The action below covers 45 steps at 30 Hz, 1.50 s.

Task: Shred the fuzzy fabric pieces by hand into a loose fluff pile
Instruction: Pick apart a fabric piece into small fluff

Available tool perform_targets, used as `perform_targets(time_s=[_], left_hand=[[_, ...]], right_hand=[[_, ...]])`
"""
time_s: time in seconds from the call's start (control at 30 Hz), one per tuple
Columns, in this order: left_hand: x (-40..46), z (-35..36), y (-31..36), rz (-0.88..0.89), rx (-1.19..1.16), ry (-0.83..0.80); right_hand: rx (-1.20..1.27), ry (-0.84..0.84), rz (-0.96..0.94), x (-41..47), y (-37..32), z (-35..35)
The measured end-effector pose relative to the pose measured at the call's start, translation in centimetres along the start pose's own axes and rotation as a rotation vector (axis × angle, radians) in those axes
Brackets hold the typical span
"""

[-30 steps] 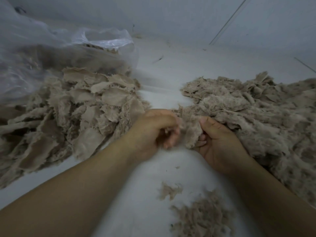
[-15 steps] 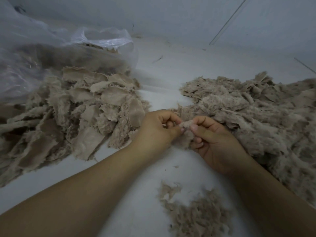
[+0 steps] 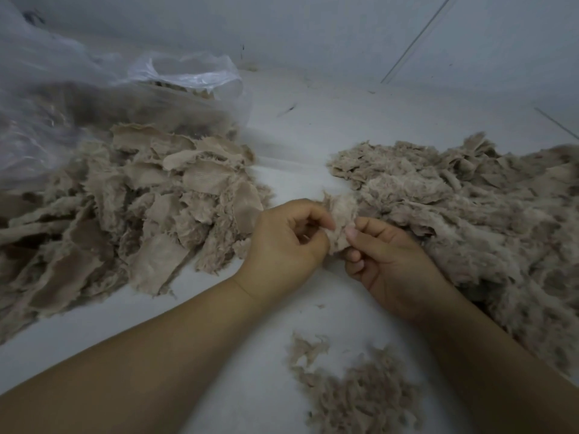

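Note:
A small beige fuzzy fabric piece (image 3: 340,219) stands upright between my two hands at the centre. My left hand (image 3: 282,245) pinches its left edge with curled fingers. My right hand (image 3: 385,261) pinches its right lower edge with thumb and forefinger. A heap of flat fuzzy fabric pieces (image 3: 131,214) lies to the left. A big loose fluff pile (image 3: 470,220) spreads out to the right, right behind my right hand. A smaller patch of fluff (image 3: 357,393) lies on the white surface near me, between my forearms.
A clear plastic bag (image 3: 103,98) holding more beige fabric lies at the back left behind the heap. The white surface (image 3: 300,136) runs back to a pale wall.
The held piece has been lifted and spread out taller between my fingers; a second ago my right hand gripped it bunched low. Both hands have stayed close together at the centre.

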<state>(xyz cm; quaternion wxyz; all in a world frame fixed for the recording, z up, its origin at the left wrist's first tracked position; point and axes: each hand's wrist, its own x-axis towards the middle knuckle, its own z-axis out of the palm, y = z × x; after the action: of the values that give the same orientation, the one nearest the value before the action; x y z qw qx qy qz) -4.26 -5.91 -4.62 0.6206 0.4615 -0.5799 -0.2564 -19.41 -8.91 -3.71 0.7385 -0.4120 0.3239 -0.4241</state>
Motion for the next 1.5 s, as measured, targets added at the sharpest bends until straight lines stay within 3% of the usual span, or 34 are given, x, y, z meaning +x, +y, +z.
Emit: perform_targets(time_s=[0.17,0.4,0.53,0.77,0.93,1.1,1.3,1.5], left_hand=[[0.0,-0.2,0.3,-0.209,-0.146,-0.101],[0.1,0.1,-0.5,-0.261,-0.097,-0.184],[-0.2,0.0,-0.1,-0.288,-0.189,-0.268],[0.8,-0.4,0.2,-0.534,-0.507,-0.1],[0.4,0.1,0.1,-0.45,-0.319,-0.228],[0.5,-0.3,0.2,-0.449,-0.346,-0.258],[0.1,0.1,0.3,-0.459,-0.249,-0.133],[0.1,0.3,0.7,-0.455,-0.231,-0.163]], right_hand=[[-0.017,-0.008,-0.002,0.2,0.1,-0.2],[-0.026,-0.028,0.011,0.0,0.0,-0.3],[-0.063,-0.021,0.023,-0.3,-0.1,0.0],[0.002,0.004,0.014,0.1,-0.1,0.1],[-0.078,-0.001,0.018,-0.3,-0.4,0.5],[-0.12,0.045,0.013,-0.2,-0.2,0.1],[-0.051,0.096,0.034,0.1,0.0,-0.2],[-0.092,0.059,0.007,-0.5,-0.2,0.7]])
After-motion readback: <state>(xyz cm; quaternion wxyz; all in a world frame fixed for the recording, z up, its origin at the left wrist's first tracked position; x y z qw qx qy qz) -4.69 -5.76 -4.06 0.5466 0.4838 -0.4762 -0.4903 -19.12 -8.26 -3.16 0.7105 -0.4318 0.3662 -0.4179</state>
